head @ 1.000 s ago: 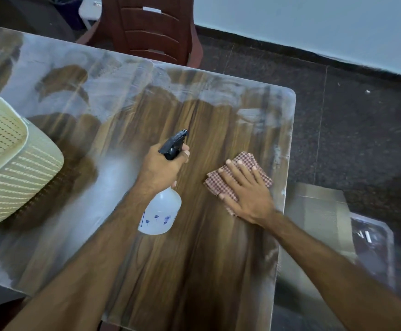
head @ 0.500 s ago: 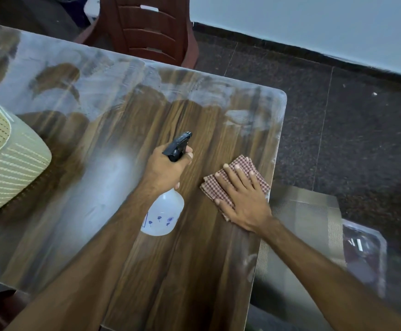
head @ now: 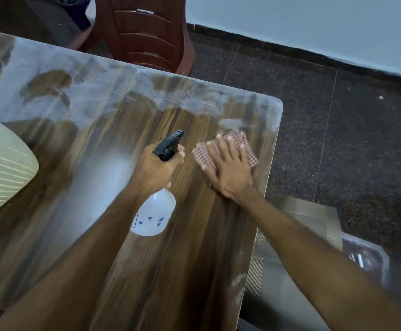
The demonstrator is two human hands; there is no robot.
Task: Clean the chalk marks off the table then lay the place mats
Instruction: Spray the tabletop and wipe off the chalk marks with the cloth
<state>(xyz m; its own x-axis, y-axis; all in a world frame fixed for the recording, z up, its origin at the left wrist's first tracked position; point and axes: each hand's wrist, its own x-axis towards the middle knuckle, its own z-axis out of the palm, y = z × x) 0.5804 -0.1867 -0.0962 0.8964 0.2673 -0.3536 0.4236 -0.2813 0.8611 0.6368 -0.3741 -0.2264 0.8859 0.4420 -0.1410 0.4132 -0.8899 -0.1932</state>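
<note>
Left grip [head: 157, 167] curled round the neck of a translucent spray bottle [head: 154, 215], black trigger forward. Right grip [head: 228, 172] flat, fingers spread, pressing a checked woven cloth [head: 235, 144] near the tabletop's [head: 147, 271] far right corner. Risk: cloth smears chalk haze [head: 51, 96] over glossy woodgrain; woven place mats [head: 297, 225] lie below the right edge.

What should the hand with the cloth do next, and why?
Probably push the checked cloth further toward the far corner: the right hand presses it flat just short of white chalk haze along the table edge there.
</note>
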